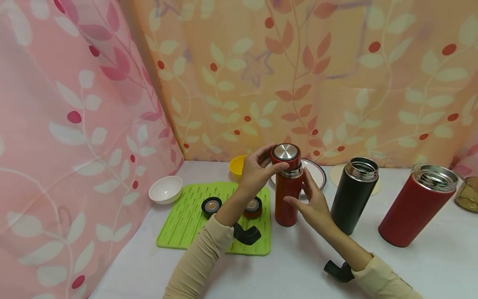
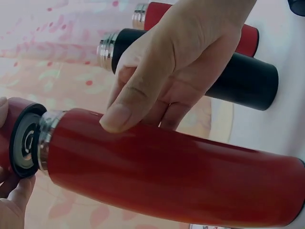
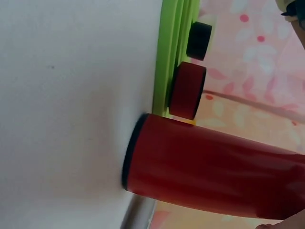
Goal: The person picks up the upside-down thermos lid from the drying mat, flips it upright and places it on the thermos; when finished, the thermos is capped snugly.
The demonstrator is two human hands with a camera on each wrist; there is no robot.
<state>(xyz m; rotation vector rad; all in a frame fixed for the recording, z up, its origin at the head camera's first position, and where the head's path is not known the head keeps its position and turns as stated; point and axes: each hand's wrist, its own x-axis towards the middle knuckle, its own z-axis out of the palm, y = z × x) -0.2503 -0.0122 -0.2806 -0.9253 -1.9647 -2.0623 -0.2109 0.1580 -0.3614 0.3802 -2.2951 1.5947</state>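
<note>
A slim red thermos flask [image 1: 285, 199] stands upright on the white table, its steel neck bare. My left hand [image 1: 257, 170] pinches the red lid [image 1: 285, 153], which has a silver top, by its side. In the left wrist view the lid [image 2: 21, 138] sits slightly tilted at the mouth, its inner seal facing the neck. My right hand [image 1: 313, 203] holds the flask body from the right, thumb in front and fingers behind, below the neck. The right wrist view shows the flask's base [image 3: 138, 152] on the table; most of the right hand is out of that view.
Left, a green mat [image 1: 175, 232] bears a black lid [image 1: 211, 207] and a red lid [image 1: 252, 207], both upside down. Right stand an uncapped black flask [image 1: 351, 199] and a wide red flask [image 1: 414, 211]. Behind are a white bowl [image 1: 166, 190], yellow bowl [image 1: 237, 165] and plate [image 1: 321, 176].
</note>
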